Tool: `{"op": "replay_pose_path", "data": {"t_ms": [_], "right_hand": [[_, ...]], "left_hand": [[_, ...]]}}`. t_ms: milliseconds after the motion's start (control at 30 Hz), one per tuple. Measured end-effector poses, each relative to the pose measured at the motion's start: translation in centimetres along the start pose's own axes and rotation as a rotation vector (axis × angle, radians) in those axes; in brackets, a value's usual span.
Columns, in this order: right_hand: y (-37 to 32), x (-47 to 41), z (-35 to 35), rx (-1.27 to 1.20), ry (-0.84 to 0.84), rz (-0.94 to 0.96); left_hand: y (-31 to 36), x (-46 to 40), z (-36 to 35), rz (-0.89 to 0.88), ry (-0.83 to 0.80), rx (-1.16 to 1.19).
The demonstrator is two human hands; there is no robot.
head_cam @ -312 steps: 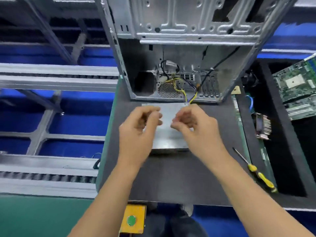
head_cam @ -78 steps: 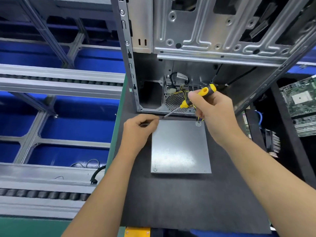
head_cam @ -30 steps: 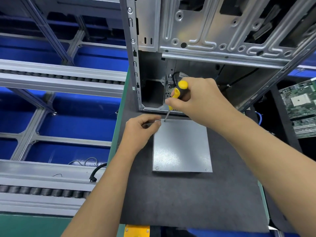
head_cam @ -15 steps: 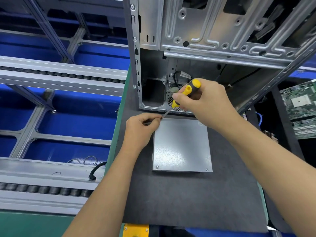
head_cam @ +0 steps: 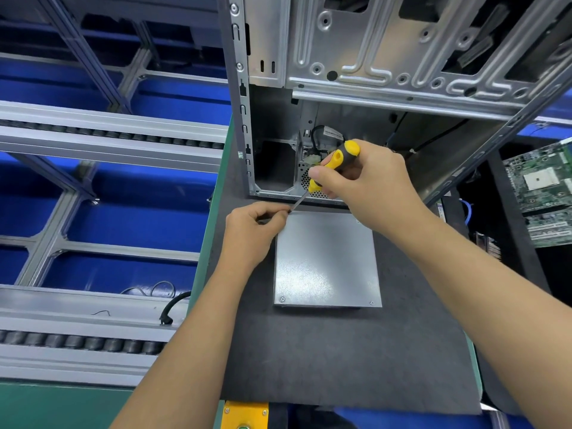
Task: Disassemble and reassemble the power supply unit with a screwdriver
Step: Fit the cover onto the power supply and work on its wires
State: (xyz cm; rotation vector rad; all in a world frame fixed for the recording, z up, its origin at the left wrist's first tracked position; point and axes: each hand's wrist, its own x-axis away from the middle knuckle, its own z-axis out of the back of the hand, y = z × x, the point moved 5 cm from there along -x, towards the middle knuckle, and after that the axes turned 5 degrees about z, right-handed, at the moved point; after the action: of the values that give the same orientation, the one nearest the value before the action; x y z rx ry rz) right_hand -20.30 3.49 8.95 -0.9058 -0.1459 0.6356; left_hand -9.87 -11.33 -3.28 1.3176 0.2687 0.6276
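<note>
The open computer case (head_cam: 387, 97) stands at the back of my desk (head_cam: 340, 360), the power supply unit (head_cam: 326, 261) flat in front of it. My right hand (head_cam: 368, 184) grips the screwdriver (head_cam: 332, 164), tilted lower than a moment ago. My left hand (head_cam: 250, 233) still pinches at its tip on the unit's far-left corner.

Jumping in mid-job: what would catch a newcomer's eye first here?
The yellow-and-black screwdriver gripped in the right hand, its tip angled down to the far-left corner of the grey power supply unit on the dark mat. The left hand pinches at that tip. Behind stands the open metal computer case.
</note>
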Motion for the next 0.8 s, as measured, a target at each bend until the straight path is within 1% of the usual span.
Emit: {"op": "replay_pose_path", "data": {"t_ms": [333, 467, 500, 633, 700, 800], "right_hand": [[0.5, 0.4, 0.0, -0.041, 0.035, -0.05], [-0.5, 0.5, 0.2, 0.007, 0.017, 0.032], [-1.0, 0.5, 0.2, 0.045, -0.012, 0.073], [-4.2, 0.2, -0.5, 0.39, -0.193, 0.336], [-5.5, -0.3, -0.8, 0.474, -0.274, 0.393], [-6.6, -1.3, -1.2, 0.667, -0.401, 0.397]], "left_hand": [[0.1, 0.1, 0.0, -0.001, 0.0, -0.015], [0.2, 0.1, 0.0, -0.004, -0.001, -0.016], [0.2, 0.2, 0.0, -0.007, -0.004, -0.016], [0.3, 0.3, 0.0, -0.021, -0.016, 0.008], [0.2, 0.3, 0.0, -0.022, -0.013, 0.011], [0.1, 0.2, -0.1, -0.015, -0.008, 0.021]]}}
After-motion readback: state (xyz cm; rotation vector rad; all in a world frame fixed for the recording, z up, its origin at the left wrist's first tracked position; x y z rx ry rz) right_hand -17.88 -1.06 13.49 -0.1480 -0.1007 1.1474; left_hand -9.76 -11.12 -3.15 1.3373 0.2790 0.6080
